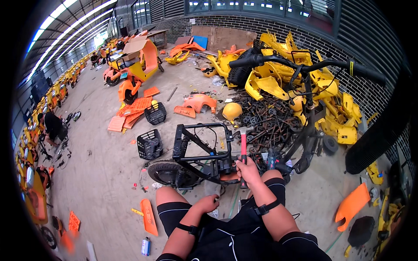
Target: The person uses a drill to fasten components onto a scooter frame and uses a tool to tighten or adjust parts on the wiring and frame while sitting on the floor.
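Note:
My right hand [247, 170] is closed round the handle of a hammer [244, 145]. The hammer stands upright, metal head at the top, red and black handle below, beside a stripped black scooter frame [177, 148]. The frame lies across the floor in front of my knees, with its rear wheel [167, 174] at the left and its handlebar [324, 67] raised at the right. My left hand [206, 203] rests by my left thigh with curled fingers; whatever they hold, if anything, is hidden. A dark power tool [272, 158] is just right of the hammer.
Black metal parts [267, 119] and yellow body panels [265, 85] are heaped beyond the frame. Black baskets [149, 145] and orange panels [139, 105] lie left of it. A blue can [146, 246] stands lower left. An orange scooter [135, 71] and other people [53, 126] are farther off.

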Available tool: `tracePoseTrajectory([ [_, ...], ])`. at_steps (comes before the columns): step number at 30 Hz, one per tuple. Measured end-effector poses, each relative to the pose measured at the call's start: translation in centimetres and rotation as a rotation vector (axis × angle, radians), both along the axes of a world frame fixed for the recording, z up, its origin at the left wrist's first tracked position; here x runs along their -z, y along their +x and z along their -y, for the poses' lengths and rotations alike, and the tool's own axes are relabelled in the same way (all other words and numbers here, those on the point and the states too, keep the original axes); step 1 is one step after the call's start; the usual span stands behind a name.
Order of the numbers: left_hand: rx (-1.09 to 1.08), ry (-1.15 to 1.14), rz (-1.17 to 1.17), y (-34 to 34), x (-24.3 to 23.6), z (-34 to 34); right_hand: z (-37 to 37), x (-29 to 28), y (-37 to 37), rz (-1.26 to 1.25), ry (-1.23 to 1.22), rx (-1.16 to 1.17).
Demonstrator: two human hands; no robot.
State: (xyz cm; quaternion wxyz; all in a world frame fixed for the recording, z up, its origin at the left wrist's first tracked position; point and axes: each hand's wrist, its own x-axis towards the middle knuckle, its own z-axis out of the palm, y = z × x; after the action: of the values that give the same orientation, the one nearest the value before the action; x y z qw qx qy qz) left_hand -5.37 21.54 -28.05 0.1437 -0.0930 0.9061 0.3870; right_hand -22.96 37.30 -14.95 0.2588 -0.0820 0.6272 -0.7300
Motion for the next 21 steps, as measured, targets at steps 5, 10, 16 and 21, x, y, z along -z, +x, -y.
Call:
tracePoseTrajectory([
  [5,-0.033,-0.010,-0.028,0.6,-0.2,1.0,0.3,-1.6,0.0,-0.012,0.061,-0.019],
  [10,-0.017,-0.039,-0.025,0.7,0.0,0.8,0.8,-2.5,-0.3,-0.101,0.222,-0.023],
  [16,-0.009,-0.025,0.015,0.7,-1.0,0.6,0.4,-3.3,-1.5,-0.301,0.424,-0.067],
  [21,-0.020,-0.018,-0.013,0.8,-0.7,0.7,-0.4,-6.6,-3.2,-0.265,0.561,-0.215],
])
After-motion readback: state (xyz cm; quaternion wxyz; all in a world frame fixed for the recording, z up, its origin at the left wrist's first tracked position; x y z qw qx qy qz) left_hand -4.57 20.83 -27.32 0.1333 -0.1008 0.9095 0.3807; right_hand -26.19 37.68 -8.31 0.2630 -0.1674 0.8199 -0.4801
